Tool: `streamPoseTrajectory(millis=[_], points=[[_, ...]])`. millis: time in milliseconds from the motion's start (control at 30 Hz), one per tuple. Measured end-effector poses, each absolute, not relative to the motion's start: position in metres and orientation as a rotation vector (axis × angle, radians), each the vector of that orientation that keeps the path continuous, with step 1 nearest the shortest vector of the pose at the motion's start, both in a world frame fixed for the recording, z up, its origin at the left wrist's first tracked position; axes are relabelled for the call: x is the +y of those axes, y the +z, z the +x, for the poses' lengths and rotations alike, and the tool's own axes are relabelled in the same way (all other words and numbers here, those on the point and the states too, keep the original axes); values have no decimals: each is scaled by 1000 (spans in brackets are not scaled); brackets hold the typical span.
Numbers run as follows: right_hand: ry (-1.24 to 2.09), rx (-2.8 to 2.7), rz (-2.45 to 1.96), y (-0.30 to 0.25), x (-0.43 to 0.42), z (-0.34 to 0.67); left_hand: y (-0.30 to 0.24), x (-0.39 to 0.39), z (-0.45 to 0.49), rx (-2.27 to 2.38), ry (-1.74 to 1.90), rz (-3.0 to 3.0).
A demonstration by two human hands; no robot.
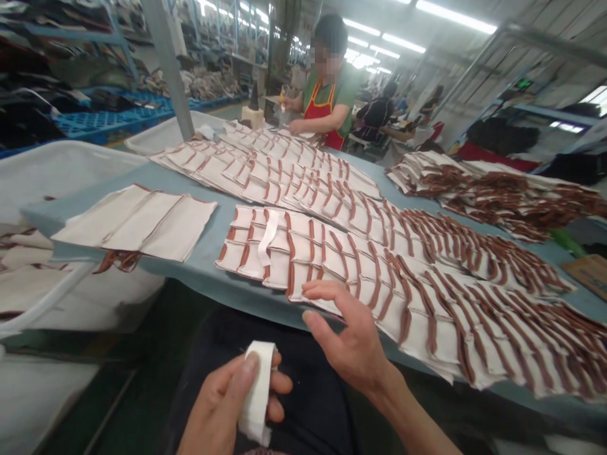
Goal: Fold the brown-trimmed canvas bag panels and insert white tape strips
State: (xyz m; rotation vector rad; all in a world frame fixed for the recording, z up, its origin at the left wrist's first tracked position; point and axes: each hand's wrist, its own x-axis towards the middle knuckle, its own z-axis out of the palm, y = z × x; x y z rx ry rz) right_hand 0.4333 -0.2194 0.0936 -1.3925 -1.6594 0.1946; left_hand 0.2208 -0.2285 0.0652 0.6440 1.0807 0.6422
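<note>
A long blue-grey worktop (203, 265) stretched ahead, with white bins (57, 183) along its left edge and a co-worker in a red apron (325, 110) at its far end. Overlapping rows of cream fabric panels (379, 278) edged in brown trim covered the middle, a heap of trimmed panels (493, 196) lay toward the far right edge, and a single panel sheet (135, 221) sat near the left edge. A loose white strip (268, 237) lay across the nearest row. Below the near edge, over dark trousers (313, 404), the left hand (222, 404) was closed around a folded white fabric strip (256, 392). The right hand (348, 335) was open and empty, its fingers (322, 289) loosely spread just over the nearest row.
</note>
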Motion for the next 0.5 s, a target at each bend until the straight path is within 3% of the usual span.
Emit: streamPoseTrajectory(millis=[200, 500], points=[[185, -1732, -1279, 100, -278, 402, 75, -224, 229, 940, 667, 559], [9, -1905, -1319, 86, -279, 404, 82, -236, 237, 935, 694, 563]])
